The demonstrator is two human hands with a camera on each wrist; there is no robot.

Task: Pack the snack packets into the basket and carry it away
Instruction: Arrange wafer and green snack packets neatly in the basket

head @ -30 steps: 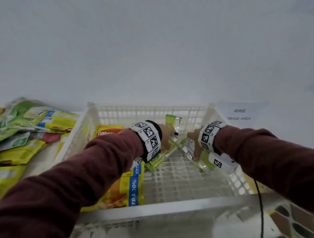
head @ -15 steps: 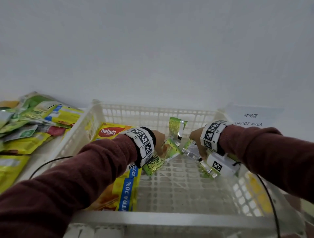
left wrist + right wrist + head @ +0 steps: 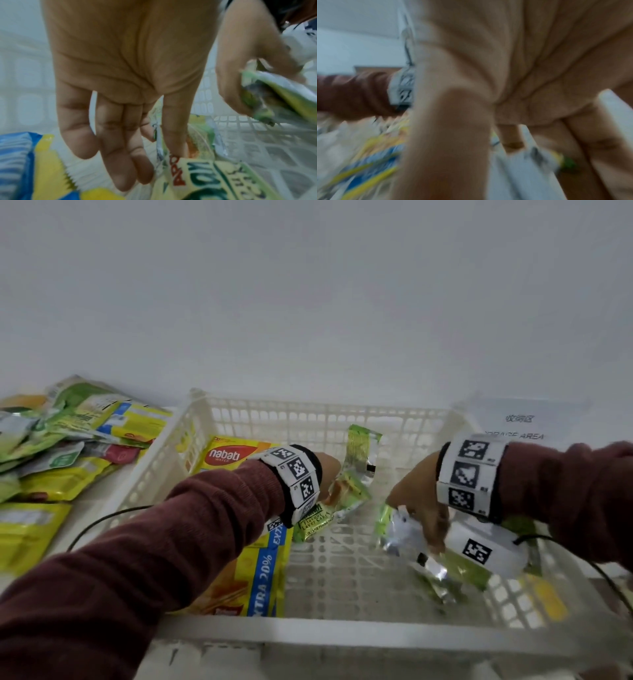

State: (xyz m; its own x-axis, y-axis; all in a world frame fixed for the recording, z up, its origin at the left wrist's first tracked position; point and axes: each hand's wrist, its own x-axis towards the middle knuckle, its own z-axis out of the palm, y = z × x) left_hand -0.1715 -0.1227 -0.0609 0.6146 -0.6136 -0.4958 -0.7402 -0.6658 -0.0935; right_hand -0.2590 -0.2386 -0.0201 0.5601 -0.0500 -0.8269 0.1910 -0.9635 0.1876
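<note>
We see left hand [image 3: 120, 83] fingers straight, thumb touching green cake packet [image 3: 329, 501] at basket [image 3: 308, 419] centre | right hand [image 3: 421, 501] pinching silver-green packet [image 3: 400, 529] at 3 o'clock | loose packets [image 3: 68, 446] on counter at 9 o'clock

left hand [image 3: 123, 75] – fingers straight, down | right hand [image 3: 416, 501] – grip curled, pinching

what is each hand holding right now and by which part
The right hand grips a green and silver packet at its upper end, fingers curled over it. The left hand has straight fingers, thumb touching a green layer cake packet, with no clear grip.
</note>
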